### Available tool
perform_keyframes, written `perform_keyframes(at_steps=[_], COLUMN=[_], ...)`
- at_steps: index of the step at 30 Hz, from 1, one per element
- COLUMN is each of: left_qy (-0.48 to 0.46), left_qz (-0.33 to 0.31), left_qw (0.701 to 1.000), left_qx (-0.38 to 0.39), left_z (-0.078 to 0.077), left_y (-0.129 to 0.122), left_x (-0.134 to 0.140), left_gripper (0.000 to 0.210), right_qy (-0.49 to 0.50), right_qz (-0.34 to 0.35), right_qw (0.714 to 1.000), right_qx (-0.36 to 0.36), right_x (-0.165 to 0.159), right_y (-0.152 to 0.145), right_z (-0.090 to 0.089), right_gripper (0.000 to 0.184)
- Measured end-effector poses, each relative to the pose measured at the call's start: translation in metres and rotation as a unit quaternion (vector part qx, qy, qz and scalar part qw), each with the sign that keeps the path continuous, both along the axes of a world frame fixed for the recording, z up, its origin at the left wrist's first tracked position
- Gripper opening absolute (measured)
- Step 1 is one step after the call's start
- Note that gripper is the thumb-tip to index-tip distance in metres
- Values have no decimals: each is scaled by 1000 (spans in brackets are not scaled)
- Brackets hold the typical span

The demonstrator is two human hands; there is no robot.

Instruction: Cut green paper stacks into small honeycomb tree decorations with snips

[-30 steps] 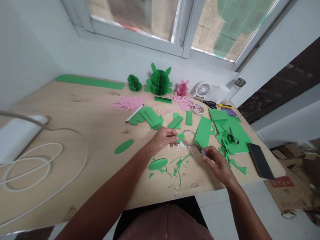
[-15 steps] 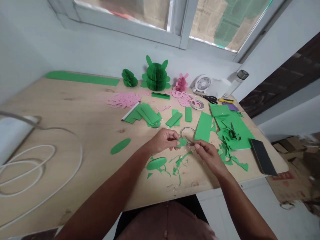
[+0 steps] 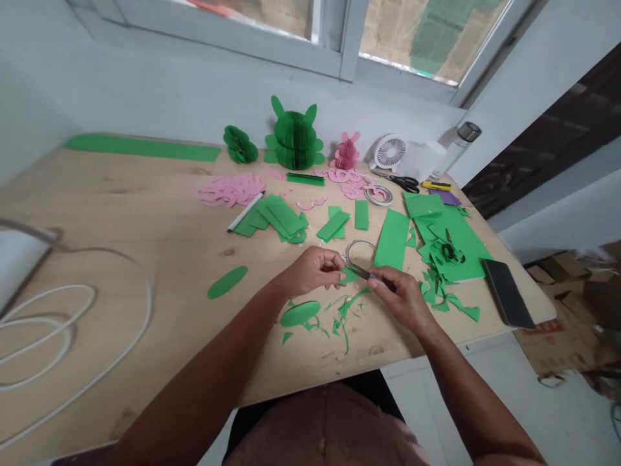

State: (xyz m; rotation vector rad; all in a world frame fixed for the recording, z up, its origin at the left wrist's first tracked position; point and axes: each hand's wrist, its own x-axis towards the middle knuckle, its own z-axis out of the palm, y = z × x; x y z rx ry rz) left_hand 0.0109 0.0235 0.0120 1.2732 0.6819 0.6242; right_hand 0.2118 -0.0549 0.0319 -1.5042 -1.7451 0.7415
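Observation:
My left hand (image 3: 316, 268) pinches a small green paper piece (image 3: 347, 276) between thumb and fingers. In my right hand (image 3: 402, 299) is a pair of small scissors (image 3: 359, 271), with dark handles and blades pointing left against that piece; the fingers partly hide them. Below the hands lie a green paper oval (image 3: 301, 314) and thin green trimmings (image 3: 343, 320). Another green oval (image 3: 228, 282) rests further left. Just beyond the fingertips is a thin ring-shaped loop (image 3: 359, 243), beside a green paper rectangle (image 3: 392, 239).
Green strips (image 3: 279, 217), a white pen (image 3: 246, 212) and pink cutouts (image 3: 231, 189) lie ahead. Along the wall stand a green paper figure (image 3: 294, 139), a pink one (image 3: 346, 153), a fan (image 3: 389, 151) and a bottle (image 3: 458, 149). At right are scraps (image 3: 439, 288) and a phone (image 3: 507, 294).
The scissors have come forward onto the green piece at my left fingertips, and more of their dark handle shows. The whole view has shifted slightly.

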Motion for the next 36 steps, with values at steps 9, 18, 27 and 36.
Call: perform_keyframes(at_steps=[9, 18, 27, 36], left_qy=[5, 9, 13, 10], left_qz=[-9, -13, -11, -17], left_qw=[1000, 1000, 1000, 1000], left_qx=[4, 14, 13, 15], left_z=[1, -2, 0, 1], left_y=[0, 0, 0, 0], left_x=[-1, -1, -1, -1], left_gripper=[11, 14, 14, 13], right_qy=[-10, -25, -27, -34], right_qz=[4, 8, 0, 7], right_qw=[1000, 999, 999, 999], right_qx=[12, 17, 24, 19], right_x=[-1, -3, -3, -2], right_y=[0, -1, -1, -1], right_z=[1, 3, 3, 3], right_gripper=[23, 26, 25, 26])
